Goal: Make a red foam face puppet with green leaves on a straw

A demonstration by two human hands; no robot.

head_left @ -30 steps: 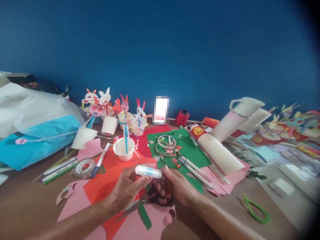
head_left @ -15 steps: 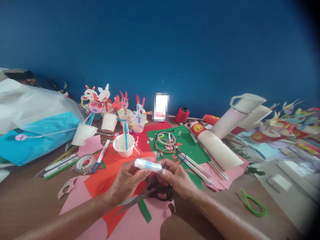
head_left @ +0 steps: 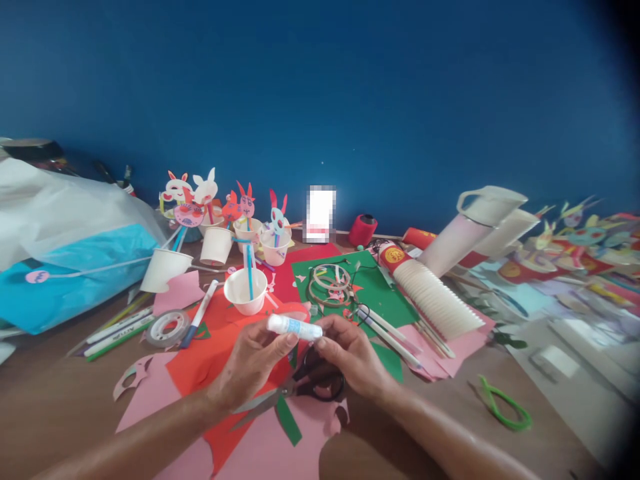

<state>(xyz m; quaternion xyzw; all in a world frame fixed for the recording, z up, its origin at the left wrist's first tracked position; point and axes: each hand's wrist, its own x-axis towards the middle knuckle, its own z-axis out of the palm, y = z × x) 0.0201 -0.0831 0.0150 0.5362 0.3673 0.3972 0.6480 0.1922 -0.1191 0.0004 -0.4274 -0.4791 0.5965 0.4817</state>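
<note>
A white glue stick (head_left: 295,327) with a blue label is held level between both hands, above the paper on the table. My left hand (head_left: 255,357) is closed around its left end. My right hand (head_left: 350,353) pinches the other end with thumb and fingers. Just below the hands lie scissors (head_left: 287,393) with black handles, blades pointing left, on red and pink paper. A green paper strip (head_left: 289,421) rests beside the blades. Behind the hands stands a white paper cup (head_left: 246,297) with blue straws in it.
Several cups with paper animal faces on straws (head_left: 277,223) stand at the back left. A tape roll (head_left: 169,328) and markers lie left. Bangles (head_left: 331,283) sit on green paper (head_left: 373,303). A stack of paper cups (head_left: 445,300), a pitcher (head_left: 465,230) and a green pipe cleaner (head_left: 507,413) are right.
The whole view has shifted slightly. Both hands keep their hold on the glue stick, with almost no other movement.
</note>
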